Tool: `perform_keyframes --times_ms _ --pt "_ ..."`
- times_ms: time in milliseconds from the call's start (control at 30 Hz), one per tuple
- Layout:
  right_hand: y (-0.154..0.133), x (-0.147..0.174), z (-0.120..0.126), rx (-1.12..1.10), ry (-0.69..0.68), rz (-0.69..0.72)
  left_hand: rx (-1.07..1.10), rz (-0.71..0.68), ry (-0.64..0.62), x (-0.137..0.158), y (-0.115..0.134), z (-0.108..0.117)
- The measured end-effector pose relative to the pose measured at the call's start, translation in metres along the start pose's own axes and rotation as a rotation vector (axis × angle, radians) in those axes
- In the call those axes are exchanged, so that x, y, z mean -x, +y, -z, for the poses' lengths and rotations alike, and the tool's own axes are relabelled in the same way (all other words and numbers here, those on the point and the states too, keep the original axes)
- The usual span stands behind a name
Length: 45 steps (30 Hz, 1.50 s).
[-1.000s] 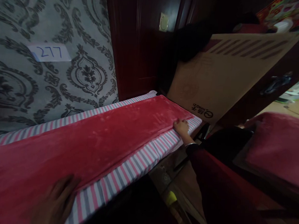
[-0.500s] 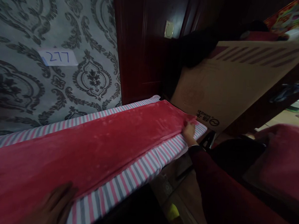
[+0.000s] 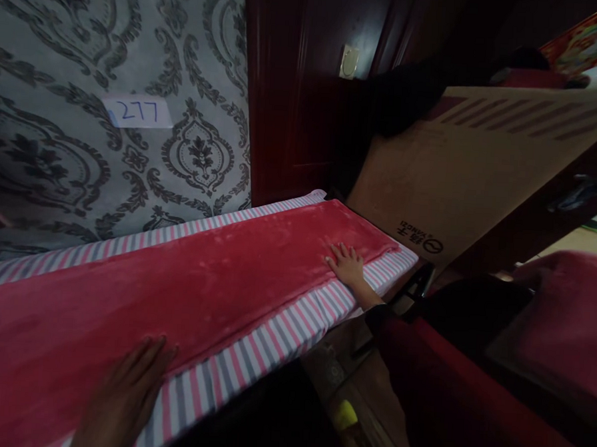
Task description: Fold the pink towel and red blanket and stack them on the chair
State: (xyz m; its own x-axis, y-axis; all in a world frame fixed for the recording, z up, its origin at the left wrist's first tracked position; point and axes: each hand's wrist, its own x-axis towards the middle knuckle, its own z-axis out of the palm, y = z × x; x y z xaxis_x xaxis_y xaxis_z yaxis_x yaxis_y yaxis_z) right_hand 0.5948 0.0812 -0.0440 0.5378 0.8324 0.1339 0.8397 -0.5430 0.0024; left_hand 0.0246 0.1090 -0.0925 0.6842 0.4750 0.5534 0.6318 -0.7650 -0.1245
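A folded red plush blanket point(image 3: 226, 266) stretches lengthwise over a long narrow board covered with a striped cloth point(image 3: 251, 358) in white, pink and grey. My left hand point(image 3: 124, 391) rests flat on the blanket's near edge at the lower left, fingers stretched out together. Farther along, close to the blanket's far right end, my right hand point(image 3: 347, 265) lies on the plush with its fingers spread. Neither hand grips anything. The blanket's left end runs out of view.
A large cardboard box point(image 3: 461, 172) leans beyond the board's right end. Behind stands a dark red door point(image 3: 290, 83) beside a patterned wall point(image 3: 187, 64) bearing a "277" paper label point(image 3: 138, 112). A pinkish-red padded thing point(image 3: 568, 318) is at the right; something yellow point(image 3: 345, 415) lies below.
My right hand has let go of the blanket's far right corner and moved left onto its top, fingers now spread. My left hand shows slightly higher and farther right. The view has shifted a little.
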Motion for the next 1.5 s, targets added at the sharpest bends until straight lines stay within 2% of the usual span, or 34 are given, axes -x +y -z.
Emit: perform_keyframes --times_ms 167,267,333,433,500,700,800,900,967,1033,1100,1200,1267,1333,1400,1500 --pt "0.002 0.01 0.014 -0.011 -0.113 -0.019 -0.003 0.015 0.018 -0.006 0.009 0.005" --pt "-0.018 0.017 0.027 -0.049 -0.09 -0.017 0.027 0.064 -0.048 -0.013 0.02 0.014" --pt "-0.042 0.03 0.03 -0.073 -0.042 0.12 0.046 0.119 -0.106 -0.018 0.027 0.02" --pt "-0.075 0.058 0.025 -0.116 -0.025 0.459 0.074 0.207 -0.192 -0.023 0.035 0.027" --pt "-0.084 0.075 0.018 -0.117 -0.054 0.578 0.099 0.247 -0.253 -0.025 0.039 0.031" --pt "-0.075 0.093 0.008 -0.097 -0.072 0.545 0.158 0.282 -0.351 -0.026 0.048 0.044" --pt "-0.09 0.103 0.016 -0.13 -0.068 0.548 0.143 0.319 -0.376 -0.027 0.055 0.056" --pt "-0.119 0.126 0.019 -0.2 -0.012 0.732 0.078 0.413 -0.374 -0.023 0.058 0.068" --pt "-0.136 0.142 0.016 -0.22 -0.028 0.853 0.037 0.495 -0.406 -0.013 0.054 0.075" --pt "-0.145 0.154 0.009 -0.219 -0.045 0.901 0.016 0.566 -0.454 0.003 0.046 0.082" --pt "-0.148 0.16 0.003 -0.219 -0.035 0.9 -0.005 0.623 -0.474 0.021 0.037 0.09" --pt "-0.147 0.163 -0.001 -0.244 -0.015 0.887 -0.068 0.729 -0.414 0.04 0.03 0.101" --pt "-0.145 0.166 -0.001 -0.282 0.005 0.886 -0.095 0.784 -0.347 0.045 0.032 0.105" --pt "-0.14 0.17 -0.001 -0.337 0.031 0.867 -0.084 0.776 -0.308 0.044 0.038 0.107" --pt "-0.129 0.174 -0.001 -0.398 0.064 0.789 -0.054 0.738 -0.3 0.042 0.043 0.106" --pt "-0.106 0.176 -0.001 -0.45 0.12 0.591 -0.047 0.747 -0.287 0.045 0.044 0.103"
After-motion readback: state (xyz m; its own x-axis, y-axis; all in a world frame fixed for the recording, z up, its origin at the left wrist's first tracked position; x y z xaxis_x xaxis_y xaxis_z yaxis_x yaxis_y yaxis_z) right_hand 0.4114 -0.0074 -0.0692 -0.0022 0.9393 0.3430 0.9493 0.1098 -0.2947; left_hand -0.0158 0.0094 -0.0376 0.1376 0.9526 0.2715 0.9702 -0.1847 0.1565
